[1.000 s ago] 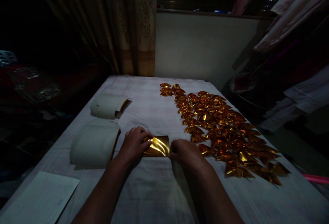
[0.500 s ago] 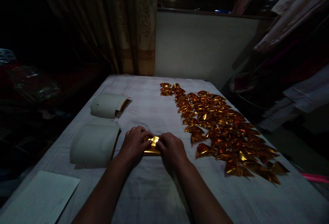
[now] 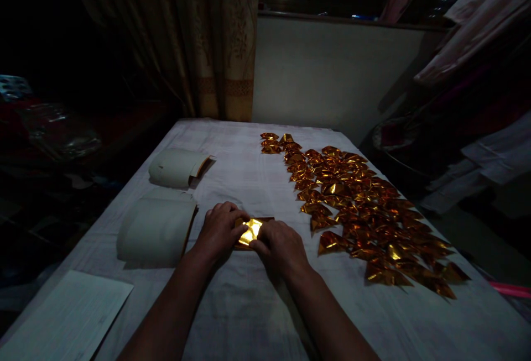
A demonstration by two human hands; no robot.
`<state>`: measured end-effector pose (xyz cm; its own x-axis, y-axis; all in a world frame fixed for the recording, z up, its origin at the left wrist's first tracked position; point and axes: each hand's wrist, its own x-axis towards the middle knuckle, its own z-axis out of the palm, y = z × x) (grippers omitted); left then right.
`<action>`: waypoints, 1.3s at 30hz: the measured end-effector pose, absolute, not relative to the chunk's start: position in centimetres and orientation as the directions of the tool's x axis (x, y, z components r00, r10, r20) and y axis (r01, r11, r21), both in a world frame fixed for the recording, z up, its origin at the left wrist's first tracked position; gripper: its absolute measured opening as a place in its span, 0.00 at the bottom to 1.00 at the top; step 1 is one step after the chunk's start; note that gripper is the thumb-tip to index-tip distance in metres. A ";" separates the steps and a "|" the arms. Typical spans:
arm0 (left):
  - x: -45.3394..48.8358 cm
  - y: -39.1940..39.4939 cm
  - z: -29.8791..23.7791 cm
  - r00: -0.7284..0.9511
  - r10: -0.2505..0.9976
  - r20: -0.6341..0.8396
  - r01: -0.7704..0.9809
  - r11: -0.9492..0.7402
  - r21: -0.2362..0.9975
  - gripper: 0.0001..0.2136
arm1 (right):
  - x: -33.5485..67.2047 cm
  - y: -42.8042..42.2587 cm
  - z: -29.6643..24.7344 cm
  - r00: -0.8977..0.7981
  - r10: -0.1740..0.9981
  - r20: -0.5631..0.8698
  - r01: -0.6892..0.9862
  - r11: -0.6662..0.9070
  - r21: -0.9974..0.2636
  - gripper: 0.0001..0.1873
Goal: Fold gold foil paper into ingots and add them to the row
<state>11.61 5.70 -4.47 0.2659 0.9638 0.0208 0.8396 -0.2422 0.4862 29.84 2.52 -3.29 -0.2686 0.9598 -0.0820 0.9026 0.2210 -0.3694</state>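
A partly folded sheet of gold foil paper (image 3: 250, 232) lies on the cloth-covered table (image 3: 249, 311) in front of me. My left hand (image 3: 222, 229) grips its left side, fingers bent over it and thumb on top. On the opposite side my right hand (image 3: 284, 245) pinches the foil paper, its thumb near the front edge. The bright middle shows between my thumbs; my fingers cover both ends. To the right spread many folded gold foil pieces (image 3: 357, 200) with pointed ends.
Two curled stacks of pale-backed sheets, a nearer one (image 3: 155, 228) and a farther one (image 3: 176, 167), lie on the left. A flat pale sheet (image 3: 70, 314) rests at the near left corner. Beyond the table are a curtain (image 3: 224, 46), a wall (image 3: 323, 73) and hanging clothes (image 3: 493, 24).
My right hand has turned and shifted slightly right along the foil paper. More of the paper's bright middle and its back edge now show. My left hand stays almost in place.
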 end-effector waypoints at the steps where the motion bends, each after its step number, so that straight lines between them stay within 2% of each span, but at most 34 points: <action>1: 11.6 5.7 -4.5 0.264 0.964 0.024 0.838 -0.241 0.489 0.11 | 29.9 2.4 -3.3 -0.277 0.958 -0.076 0.903 0.233 -0.360 0.06; 8: 11.6 5.6 -4.5 0.271 0.962 0.021 0.851 -0.250 0.462 0.10 | 30.3 1.6 -4.2 -0.314 0.949 -0.019 0.891 0.288 -0.352 0.06; 15: 11.7 5.6 -4.7 0.264 0.964 0.023 0.851 -0.244 0.466 0.10 | 31.4 0.7 -6.2 -0.279 0.950 0.138 0.822 0.310 -0.477 0.03; 22: 11.8 5.6 -4.2 0.261 0.965 0.007 0.854 -0.234 0.464 0.10 | 33.1 -0.1 -7.4 -0.285 0.924 0.256 0.709 0.383 -0.592 0.10; 25: 11.8 5.6 -4.2 0.261 0.965 0.014 0.856 -0.238 0.458 0.10 | 33.4 -0.4 -8.1 -0.263 0.907 0.329 0.720 0.411 -0.559 0.14; 28: 11.8 5.6 -4.3 0.257 0.966 0.022 0.859 -0.239 0.454 0.10 | 33.1 -0.8 -8.3 -0.278 0.878 0.390 0.774 0.445 -0.450 0.20; 30: 11.8 5.6 -4.4 0.257 0.966 0.026 0.858 -0.240 0.454 0.10 | 32.6 -1.1 -7.8 -0.333 0.883 0.332 0.820 0.445 -0.359 0.25; 32: 11.8 5.6 -4.4 0.260 0.965 0.024 0.856 -0.242 0.457 0.11 | 32.0 -1.4 -7.1 -0.400 0.892 0.208 0.840 0.448 -0.306 0.29; 35: 11.8 5.5 -4.3 0.259 0.966 0.014 0.856 -0.236 0.460 0.10 | 31.6 -1.9 -6.4 -0.412 0.910 0.051 0.864 0.408 -0.294 0.34; 39: 12.2 5.0 -3.5 0.256 0.967 -0.004 0.863 -0.227 0.451 0.10 | 31.8 -2.3 -6.3 -0.377 0.926 -0.016 0.886 0.356 -0.298 0.36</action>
